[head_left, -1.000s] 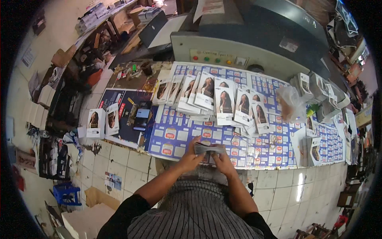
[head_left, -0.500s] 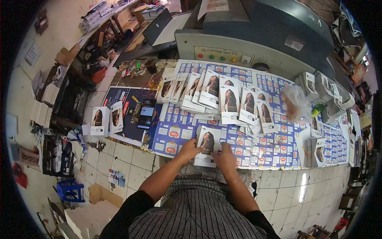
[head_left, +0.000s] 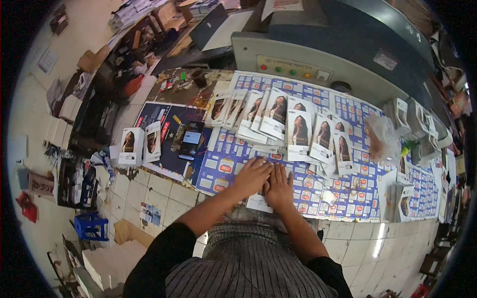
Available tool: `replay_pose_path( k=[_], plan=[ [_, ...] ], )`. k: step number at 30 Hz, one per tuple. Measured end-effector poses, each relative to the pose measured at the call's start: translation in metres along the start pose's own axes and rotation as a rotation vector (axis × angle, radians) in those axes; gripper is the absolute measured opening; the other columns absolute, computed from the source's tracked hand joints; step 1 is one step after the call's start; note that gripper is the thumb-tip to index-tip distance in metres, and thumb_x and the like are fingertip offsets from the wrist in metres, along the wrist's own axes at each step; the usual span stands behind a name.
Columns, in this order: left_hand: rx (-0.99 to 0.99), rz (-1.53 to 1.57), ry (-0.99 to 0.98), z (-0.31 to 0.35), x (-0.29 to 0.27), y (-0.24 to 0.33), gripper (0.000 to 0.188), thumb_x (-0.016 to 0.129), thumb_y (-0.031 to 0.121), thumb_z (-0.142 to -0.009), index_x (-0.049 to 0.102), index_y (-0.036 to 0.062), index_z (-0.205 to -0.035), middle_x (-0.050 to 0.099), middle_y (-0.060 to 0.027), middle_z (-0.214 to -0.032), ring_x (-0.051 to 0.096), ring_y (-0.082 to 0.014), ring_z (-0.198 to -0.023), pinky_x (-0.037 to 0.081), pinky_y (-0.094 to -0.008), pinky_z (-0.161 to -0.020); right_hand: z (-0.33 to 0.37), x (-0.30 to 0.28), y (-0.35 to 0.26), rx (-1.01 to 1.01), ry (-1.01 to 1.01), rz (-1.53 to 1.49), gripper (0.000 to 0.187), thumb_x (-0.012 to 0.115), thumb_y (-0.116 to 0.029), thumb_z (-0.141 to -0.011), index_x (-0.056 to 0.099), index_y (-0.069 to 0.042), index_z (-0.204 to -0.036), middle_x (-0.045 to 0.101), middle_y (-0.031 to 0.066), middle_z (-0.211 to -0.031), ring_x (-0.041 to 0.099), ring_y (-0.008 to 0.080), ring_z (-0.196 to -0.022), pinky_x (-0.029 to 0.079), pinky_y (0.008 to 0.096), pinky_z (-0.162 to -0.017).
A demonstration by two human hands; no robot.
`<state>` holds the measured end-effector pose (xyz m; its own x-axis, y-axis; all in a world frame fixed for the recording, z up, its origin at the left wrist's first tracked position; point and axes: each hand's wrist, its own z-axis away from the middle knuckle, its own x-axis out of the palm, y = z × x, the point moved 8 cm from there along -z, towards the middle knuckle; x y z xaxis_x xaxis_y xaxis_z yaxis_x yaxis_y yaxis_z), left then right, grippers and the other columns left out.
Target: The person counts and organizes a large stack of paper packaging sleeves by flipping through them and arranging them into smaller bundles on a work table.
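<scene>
Both of my hands lie flat over a white printed card (head_left: 259, 204) at the near edge of the table. Only its lower end shows, and I cannot tell whether it is a single piece or a stack. My left hand (head_left: 254, 176) has its fingers stretched across the upper part. Beside it, almost touching, my right hand (head_left: 279, 186) rests with fingers extended forward. Just beyond them, overlapping piles of similar white cards (head_left: 299, 134) bear a picture of a long-haired person. More such cards (head_left: 273, 113) fan out behind to the left.
Blue printed sheets (head_left: 223, 164) cover the table. A phone (head_left: 191, 140) and white card stacks (head_left: 131, 146) are at the left. To the right are a clear plastic bag (head_left: 381, 139) and bundled cards (head_left: 401, 116). A grey machine (head_left: 318, 49) stands along the back.
My hands have gone from gripping the card's two sides to lying flat over its top, hiding the printed picture. The view has shifted slightly.
</scene>
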<state>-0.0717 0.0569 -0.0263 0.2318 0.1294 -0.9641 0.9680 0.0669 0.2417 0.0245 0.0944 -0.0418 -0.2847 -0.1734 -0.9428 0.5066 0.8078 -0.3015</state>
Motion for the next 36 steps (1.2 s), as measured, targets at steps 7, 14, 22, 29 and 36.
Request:
replay_pose_path(
  k=[7, 14, 22, 29, 36],
  plan=[
    [0.108, 0.033, -0.257, -0.008, 0.025, -0.039, 0.041, 0.047, 0.028, -0.098, 0.052, 0.0198, -0.137, 0.044, 0.0022, -0.148, 0.027, -0.0222, -0.143, 0.019, -0.0489, -0.116, -0.006, -0.005, -0.006, 0.013, -0.02, 0.008, 0.055, 0.041, -0.034, -0.098, 0.042, 0.002, -0.14, 0.035, 0.0175, -0.15, 0.029, 0.0325, -0.141, 0.019, 0.0584, -0.113],
    [0.006, 0.242, -0.134, -0.012, 0.015, -0.051, 0.049, 0.057, 0.035, -0.092, 0.049, 0.0238, -0.14, 0.05, 0.0011, -0.141, 0.039, -0.0256, -0.131, 0.027, -0.0511, -0.105, -0.009, -0.005, -0.004, 0.019, -0.043, 0.028, 0.056, 0.041, -0.035, -0.098, 0.041, 0.001, -0.141, 0.034, 0.0171, -0.151, 0.028, 0.032, -0.142, 0.016, 0.0576, -0.114],
    [-0.306, 0.277, -0.191, 0.032, 0.009, -0.06, 0.091, 0.071, 0.046, -0.081, 0.023, 0.0148, -0.151, 0.025, -0.0211, -0.148, 0.026, -0.0398, -0.134, 0.02, -0.0532, -0.109, -0.008, -0.01, -0.007, 0.036, -0.01, 0.02, 0.053, 0.046, -0.031, -0.096, 0.044, 0.001, -0.139, 0.037, 0.0167, -0.149, 0.03, 0.0319, -0.141, 0.02, 0.0586, -0.112],
    [-0.307, 0.162, -0.243, 0.063, 0.014, -0.044, 0.1, 0.064, 0.056, -0.082, 0.01, 0.0127, -0.154, 0.005, -0.0265, -0.157, 0.003, -0.0409, -0.146, 0.005, -0.0557, -0.114, -0.007, -0.004, -0.006, 0.024, -0.043, 0.081, 0.056, 0.038, -0.037, -0.099, 0.038, -0.003, -0.144, 0.032, 0.013, -0.153, 0.024, 0.0277, -0.144, 0.016, 0.0583, -0.114],
    [-0.31, 0.183, -0.31, 0.095, 0.017, -0.029, 0.099, 0.066, 0.054, -0.082, 0.013, 0.0113, -0.154, 0.002, -0.021, -0.159, -0.001, -0.0384, -0.147, 0.004, -0.0582, -0.114, -0.005, -0.002, -0.003, 0.039, -0.005, 0.044, 0.055, 0.041, -0.036, -0.098, 0.041, -0.001, -0.141, 0.035, 0.015, -0.151, 0.028, 0.0307, -0.143, 0.017, 0.0601, -0.113]
  ],
)
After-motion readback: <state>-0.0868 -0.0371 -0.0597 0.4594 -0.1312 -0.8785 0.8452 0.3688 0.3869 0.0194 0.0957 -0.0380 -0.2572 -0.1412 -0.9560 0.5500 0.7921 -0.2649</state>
